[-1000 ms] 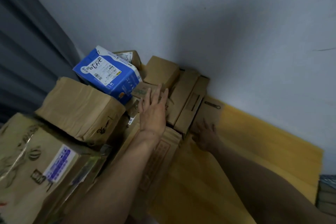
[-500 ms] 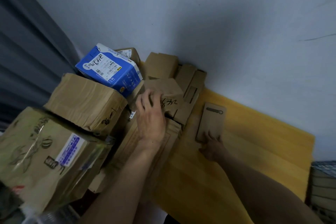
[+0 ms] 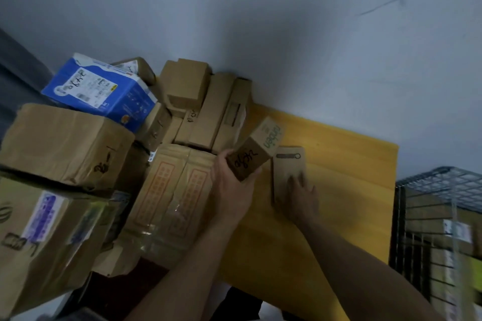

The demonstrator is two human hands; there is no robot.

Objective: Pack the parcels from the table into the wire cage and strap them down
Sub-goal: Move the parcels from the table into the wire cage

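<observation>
Dim, soft-focused view, shadowed wall, edges warped.

Left hand (image 3: pixel 232 190) grips a small box (image 3: pixel 254 155); right hand (image 3: pixel 300 190) presses a flat parcel (image 3: pixel 288 164) on the yellow table (image 3: pixel 352 164)

On my feed I see two bare arms: the left forearm (image 3: pixel 182 266) and the right forearm (image 3: pixel 365 255) are uncovered down to the frame's lower edge. The left hand (image 3: pixel 232 190) and the right hand (image 3: pixel 300 195) are ungloved. The dim, blurred picture hides finer detail.
</observation>
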